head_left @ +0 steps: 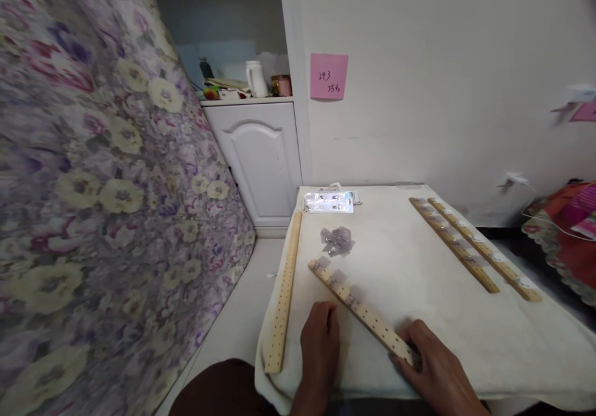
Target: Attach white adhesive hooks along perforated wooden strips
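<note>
My right hand [431,357] grips the near end of a light wooden strip [372,321] drilled with small holes, thumb and fingers on its two edges. Several clear plastic tabs with small metal fittings sit along that strip's far half. Just left of the strip, my left hand [320,335] is closed with its fingers curled; whatever lies inside it is hidden. Beyond both hands, a small heap of similar clear tabs [338,241] rests on the cloth. A second holed wooden strip [283,304], with no tabs on it, lies along the table's left edge.
A pale cloth covers the table [386,230]. At the right lie two wooden strips [454,242] fitted with tabs. A blister pack [328,202] is near the far edge. A floral curtain [116,186] hangs left; a white wall [419,93] stands behind.
</note>
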### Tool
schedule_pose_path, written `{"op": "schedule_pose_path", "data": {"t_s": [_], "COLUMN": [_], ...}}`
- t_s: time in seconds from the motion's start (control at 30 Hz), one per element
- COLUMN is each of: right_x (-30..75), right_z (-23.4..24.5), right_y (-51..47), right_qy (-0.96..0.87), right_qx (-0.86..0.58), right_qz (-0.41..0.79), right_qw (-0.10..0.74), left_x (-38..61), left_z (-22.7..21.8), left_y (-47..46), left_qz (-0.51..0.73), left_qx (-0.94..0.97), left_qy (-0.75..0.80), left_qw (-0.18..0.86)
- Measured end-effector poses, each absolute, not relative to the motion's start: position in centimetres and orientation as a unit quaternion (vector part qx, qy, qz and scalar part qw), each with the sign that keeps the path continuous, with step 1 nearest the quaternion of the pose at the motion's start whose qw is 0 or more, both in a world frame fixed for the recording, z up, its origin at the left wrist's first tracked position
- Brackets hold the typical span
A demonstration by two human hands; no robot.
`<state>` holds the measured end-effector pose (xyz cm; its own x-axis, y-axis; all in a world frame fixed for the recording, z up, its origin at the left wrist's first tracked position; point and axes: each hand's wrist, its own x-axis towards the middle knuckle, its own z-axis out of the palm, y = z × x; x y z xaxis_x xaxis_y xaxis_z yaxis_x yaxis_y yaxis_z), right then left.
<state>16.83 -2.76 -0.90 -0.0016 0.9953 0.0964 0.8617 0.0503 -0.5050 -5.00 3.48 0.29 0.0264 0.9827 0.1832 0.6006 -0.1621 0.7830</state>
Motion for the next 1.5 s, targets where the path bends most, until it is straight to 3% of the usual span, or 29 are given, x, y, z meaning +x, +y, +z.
{"op": "schedule_pose_path", "data": {"t_s": [0.5,0.73,0.97,1.17,1.5], "right_x": [13.5,13.6,15.9,14.4,12.3], "right_z": [-0.4,-0.2,-0.1,0.3,-1.4], "right_y": [0.6,0.5,6.4,14.6,19.7], "right_qy": [-0.680,-0.663,-0.604,-0.430,-0.366], "right_qx": [-0.686,-0.682,-0.608,-0.589,-0.604], "right_qz": [0.122,0.186,0.352,0.464,0.487], "right_qw": [0.226,0.245,0.376,0.503,0.514], "left_x": [-4.9,-4.8,-4.6,-4.7,-4.7], "left_z": [0.1,0.2,0.3,-0.1,-0.7], "left_y": [3.5,3.5,3.5,3.4,3.8], "left_qz": [0.365,0.356,0.344,0.342,0.338], "left_qx": [0.670,0.666,0.664,0.660,0.667], "left_qy": [0.592,0.598,0.607,0.611,0.608], "left_qw": [0.257,0.268,0.271,0.271,0.266]}}
